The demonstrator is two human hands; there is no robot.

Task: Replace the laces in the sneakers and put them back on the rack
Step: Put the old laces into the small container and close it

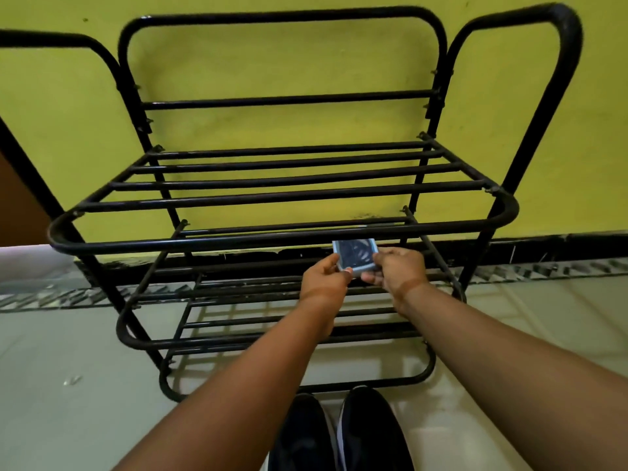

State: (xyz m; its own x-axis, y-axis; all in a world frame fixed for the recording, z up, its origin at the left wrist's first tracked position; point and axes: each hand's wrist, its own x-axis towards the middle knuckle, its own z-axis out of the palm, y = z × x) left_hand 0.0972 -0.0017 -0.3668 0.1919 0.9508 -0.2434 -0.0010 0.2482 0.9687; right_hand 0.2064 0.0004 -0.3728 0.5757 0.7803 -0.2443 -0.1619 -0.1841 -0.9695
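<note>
Here, a small blue-edged packet (355,254) with a dark coiled content is pinched between the left hand (326,277) and the right hand (397,271), fingers clamped on its sides, just before the black metal rack (282,239). Two dark sneakers (336,433) are seen side by side on the floor (85,385) below.

Glossy black metal-tube rack (282,241), matt dark cloth sneakers (339,433), glossy pale tiled floor (85,385).
</note>
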